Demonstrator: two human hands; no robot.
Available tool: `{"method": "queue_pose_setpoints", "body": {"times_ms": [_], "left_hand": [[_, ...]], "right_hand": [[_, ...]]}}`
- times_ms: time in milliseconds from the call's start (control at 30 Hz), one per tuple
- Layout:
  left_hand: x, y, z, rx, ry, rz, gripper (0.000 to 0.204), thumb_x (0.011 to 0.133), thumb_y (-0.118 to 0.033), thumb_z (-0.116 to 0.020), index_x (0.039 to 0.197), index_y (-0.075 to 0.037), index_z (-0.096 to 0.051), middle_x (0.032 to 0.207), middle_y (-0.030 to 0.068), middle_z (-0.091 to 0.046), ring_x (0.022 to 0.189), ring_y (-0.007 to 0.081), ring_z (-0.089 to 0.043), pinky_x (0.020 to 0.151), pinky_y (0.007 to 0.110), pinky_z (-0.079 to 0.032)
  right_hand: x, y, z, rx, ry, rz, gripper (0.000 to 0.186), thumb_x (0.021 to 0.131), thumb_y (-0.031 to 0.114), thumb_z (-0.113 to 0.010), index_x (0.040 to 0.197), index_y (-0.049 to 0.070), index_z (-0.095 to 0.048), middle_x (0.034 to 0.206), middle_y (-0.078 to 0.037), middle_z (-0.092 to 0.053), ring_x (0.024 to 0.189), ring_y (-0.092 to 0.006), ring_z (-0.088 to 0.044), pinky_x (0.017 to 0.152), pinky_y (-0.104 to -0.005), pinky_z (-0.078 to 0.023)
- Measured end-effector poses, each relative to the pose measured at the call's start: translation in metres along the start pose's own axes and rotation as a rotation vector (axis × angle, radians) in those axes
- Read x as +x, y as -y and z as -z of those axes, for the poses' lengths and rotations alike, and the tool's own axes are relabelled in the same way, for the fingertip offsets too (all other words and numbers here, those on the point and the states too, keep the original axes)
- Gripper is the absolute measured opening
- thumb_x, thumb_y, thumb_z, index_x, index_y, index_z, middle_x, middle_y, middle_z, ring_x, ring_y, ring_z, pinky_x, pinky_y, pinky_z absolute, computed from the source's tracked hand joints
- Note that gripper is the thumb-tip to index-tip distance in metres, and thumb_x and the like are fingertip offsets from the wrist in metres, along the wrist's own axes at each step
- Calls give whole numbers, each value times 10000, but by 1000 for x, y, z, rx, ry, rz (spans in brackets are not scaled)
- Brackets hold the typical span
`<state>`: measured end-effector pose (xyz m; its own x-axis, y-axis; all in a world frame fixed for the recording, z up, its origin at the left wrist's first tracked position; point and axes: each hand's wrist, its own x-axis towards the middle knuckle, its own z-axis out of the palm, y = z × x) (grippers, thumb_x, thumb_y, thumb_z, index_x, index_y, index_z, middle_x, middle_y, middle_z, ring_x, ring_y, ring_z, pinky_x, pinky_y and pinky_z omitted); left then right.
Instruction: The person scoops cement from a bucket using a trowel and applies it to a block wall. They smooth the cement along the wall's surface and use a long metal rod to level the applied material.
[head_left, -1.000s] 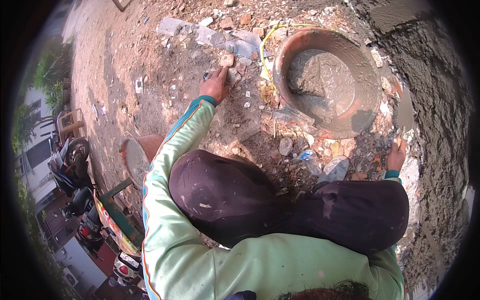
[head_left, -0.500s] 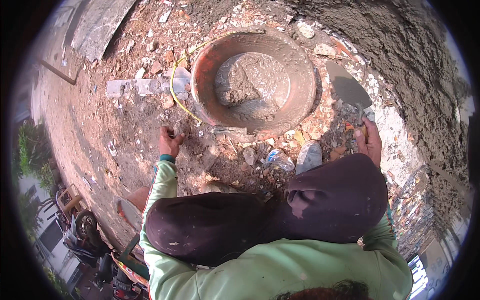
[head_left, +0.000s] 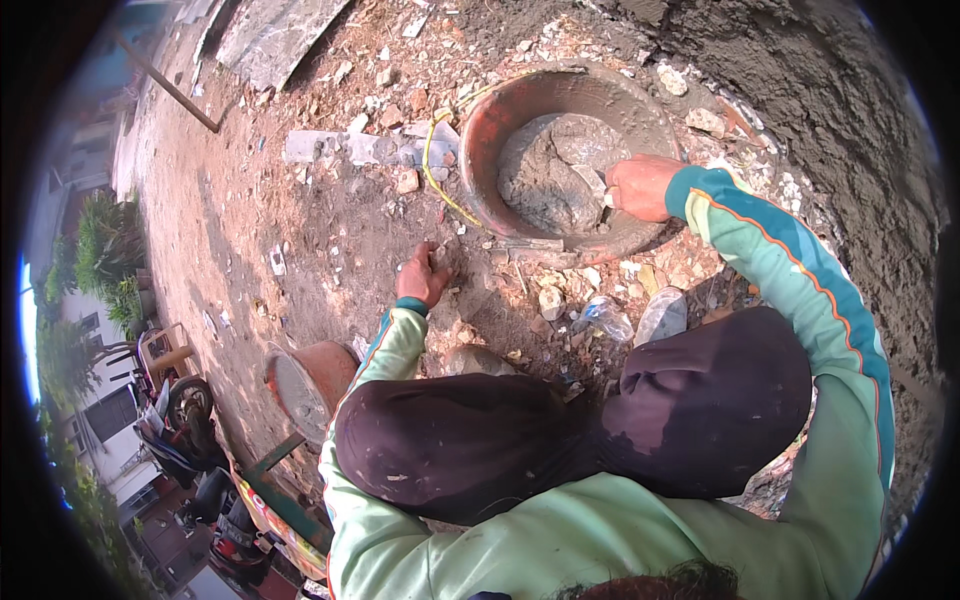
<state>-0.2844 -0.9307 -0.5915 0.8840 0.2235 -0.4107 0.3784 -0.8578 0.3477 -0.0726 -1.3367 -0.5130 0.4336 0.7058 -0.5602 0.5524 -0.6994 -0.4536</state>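
A round reddish tub [head_left: 487, 130] with a mortar-smeared rim stands on the ground before me, with wet grey mortar [head_left: 545, 175] inside. My right hand [head_left: 640, 187] reaches over its right side, closed round the handle of a trowel [head_left: 592, 181]. The trowel's blade is down at the mortar, partly sunk or coated, so little of it shows. My left hand [head_left: 426, 276] hovers over the dirt left of the tub, below a yellow cord [head_left: 428, 165]. Its fingers are loosely bent and apart, with nothing visible in them.
A rough mortar-covered wall [head_left: 800, 90] rises on the right. A flat strip [head_left: 330, 146] lies left of the tub. Close to my feet are a crumpled clear plastic piece [head_left: 608, 318] and rubble. A bucket [head_left: 318, 385] lies tipped at my left; a motorcycle [head_left: 190, 410] stands farther off.
My right hand has carried the trowel from the ground right of the tub into the mortar. The whole view has shifted, with the tub now farther right; my left hand stays loosely open.
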Motion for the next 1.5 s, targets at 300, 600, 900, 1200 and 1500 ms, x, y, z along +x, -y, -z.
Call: {"method": "queue_pose_setpoints", "body": {"times_ms": [300,600,900,1200,1500], "left_hand": [[-19,16,-5,-167,-88,69,554,758,-240,-775,1224,-35,-556,879,167,-659,826,321,-654,773,416,-513],[-38,102,-15,-322,-226,204,554,722,-158,-785,1190,29,-554,874,103,-629,776,214,-591,720,356,-496],[-84,115,98,-890,-313,148,408,848,-2,-708,1220,-58,-550,1062,69,-653,927,164,-649,747,308,-570],[-38,-179,249,-723,-165,-408,553,870,-33,-718,1371,-12,-486,1286,114,-607,1169,216,-591,999,369,-479],[67,-426,150,-528,196,-722,473,821,-118,-793,1211,42,-580,973,89,-680,782,98,-618,715,271,-525]], "right_hand": [[-107,-9,24,1161,90,-106,328,1000,291,-560,1161,13,-628,757,-22,-584,540,-67,-521,442,-248,-429],[-185,-127,-29,809,-883,-231,359,967,267,-613,1243,38,-618,995,-86,-676,806,-182,-652,714,-314,-523],[-171,-233,-146,670,-926,-769,428,962,378,-557,1267,79,-588,1034,-180,-690,885,-329,-677,796,-435,-533],[-87,-236,-125,1758,-574,-679,330,1035,363,-430,1004,64,-567,767,-48,-554,629,-166,-548,489,-348,-469],[-102,-239,-123,390,-296,-514,412,1014,369,-476,898,2,-625,718,-142,-630,636,-287,-653,527,-475,-511]]}}
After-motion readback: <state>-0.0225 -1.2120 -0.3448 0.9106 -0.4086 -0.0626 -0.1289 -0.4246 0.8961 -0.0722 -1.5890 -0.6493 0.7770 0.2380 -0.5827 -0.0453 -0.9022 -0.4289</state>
